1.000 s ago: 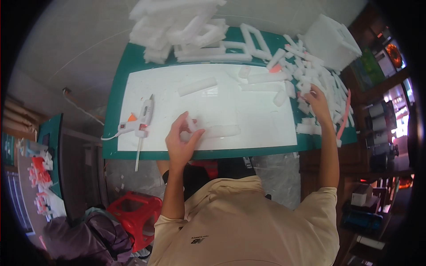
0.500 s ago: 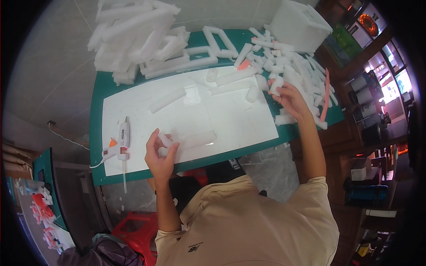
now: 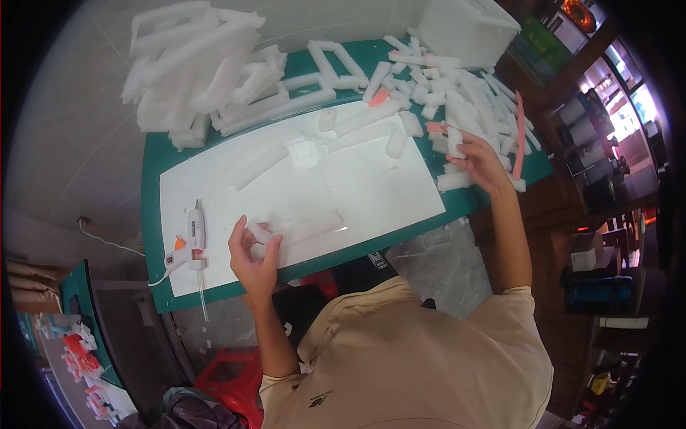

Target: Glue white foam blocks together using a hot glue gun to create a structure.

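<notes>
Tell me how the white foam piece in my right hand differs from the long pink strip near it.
The foam piece is white, while the strip is pink. The foam piece is short and chunky; the strip is long and thin. Your right hand holds the foam piece, while the strip lies unheld by the scraps. Both are toward the right side of the table.

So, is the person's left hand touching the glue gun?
Apart. In the head view, a strip of white board shows plainly between the left hand and the glue gun.
</notes>
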Tool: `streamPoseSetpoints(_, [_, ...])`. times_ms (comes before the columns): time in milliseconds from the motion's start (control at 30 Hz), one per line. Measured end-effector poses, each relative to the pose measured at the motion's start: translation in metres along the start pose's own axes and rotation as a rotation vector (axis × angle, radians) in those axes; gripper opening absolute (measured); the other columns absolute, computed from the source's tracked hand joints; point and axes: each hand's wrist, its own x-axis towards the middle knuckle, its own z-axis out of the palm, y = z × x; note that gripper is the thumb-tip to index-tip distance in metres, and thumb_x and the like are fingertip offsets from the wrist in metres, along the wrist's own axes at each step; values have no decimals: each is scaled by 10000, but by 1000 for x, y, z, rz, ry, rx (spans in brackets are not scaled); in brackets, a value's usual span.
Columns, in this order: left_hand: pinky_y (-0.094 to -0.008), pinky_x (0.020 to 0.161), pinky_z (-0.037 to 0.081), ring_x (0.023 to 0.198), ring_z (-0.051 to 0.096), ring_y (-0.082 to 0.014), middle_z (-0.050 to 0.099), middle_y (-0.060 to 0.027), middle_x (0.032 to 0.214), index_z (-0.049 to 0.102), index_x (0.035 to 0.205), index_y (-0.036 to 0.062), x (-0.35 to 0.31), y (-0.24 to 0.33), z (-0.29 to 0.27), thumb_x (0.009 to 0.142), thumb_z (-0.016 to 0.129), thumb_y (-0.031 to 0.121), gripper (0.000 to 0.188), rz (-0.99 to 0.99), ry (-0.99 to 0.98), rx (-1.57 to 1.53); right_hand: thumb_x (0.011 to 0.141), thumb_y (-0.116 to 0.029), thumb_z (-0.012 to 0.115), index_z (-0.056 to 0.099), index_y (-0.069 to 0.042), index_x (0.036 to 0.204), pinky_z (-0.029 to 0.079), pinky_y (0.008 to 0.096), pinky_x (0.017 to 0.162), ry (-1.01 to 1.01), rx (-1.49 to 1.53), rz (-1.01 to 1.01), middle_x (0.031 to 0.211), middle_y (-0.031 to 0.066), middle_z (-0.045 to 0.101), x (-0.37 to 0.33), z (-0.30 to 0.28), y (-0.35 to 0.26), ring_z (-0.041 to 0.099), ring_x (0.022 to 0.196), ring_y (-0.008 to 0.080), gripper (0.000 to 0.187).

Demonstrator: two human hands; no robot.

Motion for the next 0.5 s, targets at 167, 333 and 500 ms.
streamPoseSetpoints(167, [-309,839,479,878,630,-185,653,-162,961,433,1302,-27,2,0,2,730,755,-25,656,44,33,2,884,-33,532,440,107,1316,528,248,860,48,33,3,1181,126,592,-25,-9,-1,632,953,165,464])
streamPoseSetpoints(333, [-310,847,473,880,630,-182,648,-158,969,415,1319,-30,3,1,3,740,744,-28,666,48,15,-1,863,-12,567,472,108,1286,522,252,878,98,-72,31,1180,118,595,-43,-17,-3,621,988,161,449])
streamPoseSetpoints(500, [-304,852,468,881,628,-177,645,-158,979,413,1322,-31,2,1,2,743,738,-32,664,43,18,-6,852,-11,587,490,101,1270,512,246,886,112,-61,1,1174,112,598,-46,-13,-3,622,986,161,443])
